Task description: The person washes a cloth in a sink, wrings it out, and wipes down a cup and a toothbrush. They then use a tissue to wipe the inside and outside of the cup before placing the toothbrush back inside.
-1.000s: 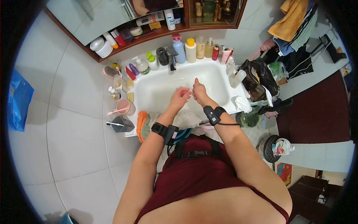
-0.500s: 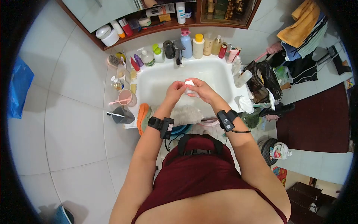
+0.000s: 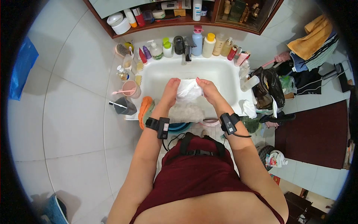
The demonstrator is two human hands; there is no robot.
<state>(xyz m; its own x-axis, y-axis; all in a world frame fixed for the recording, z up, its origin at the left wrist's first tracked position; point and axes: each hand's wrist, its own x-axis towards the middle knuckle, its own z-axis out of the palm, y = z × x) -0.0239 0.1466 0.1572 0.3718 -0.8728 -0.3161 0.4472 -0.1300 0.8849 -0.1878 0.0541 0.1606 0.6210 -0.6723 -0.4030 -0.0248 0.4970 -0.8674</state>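
Note:
Over the white sink [image 3: 226, 74] I hold a crumpled white cloth [image 3: 189, 90] stretched between my two hands. My left hand [image 3: 172, 91] grips its left edge, fingers closed on it. On the other side my right hand [image 3: 209, 91] pinches the upper right corner between thumb and fingers. The cloth hangs in loose folds. Beyond it, at the back rim, stands the dark faucet [image 3: 187, 54]. Closer to my body, a whitish towel [image 3: 185, 113] lies over the sink's front edge.
Several bottles line the back rim, among them a blue pump bottle [image 3: 197, 42]. On the left stand a pink cup [image 3: 131, 89] with a toothbrush and a grey cup [image 3: 125, 106]. An orange towel [image 3: 145, 108] drapes the front left corner. A black plastic bag [image 3: 266, 87] is at right.
The white cloth, bunched small between my fingertips before, is now spread wider. My hands have moved apart, and the view has shifted slightly.

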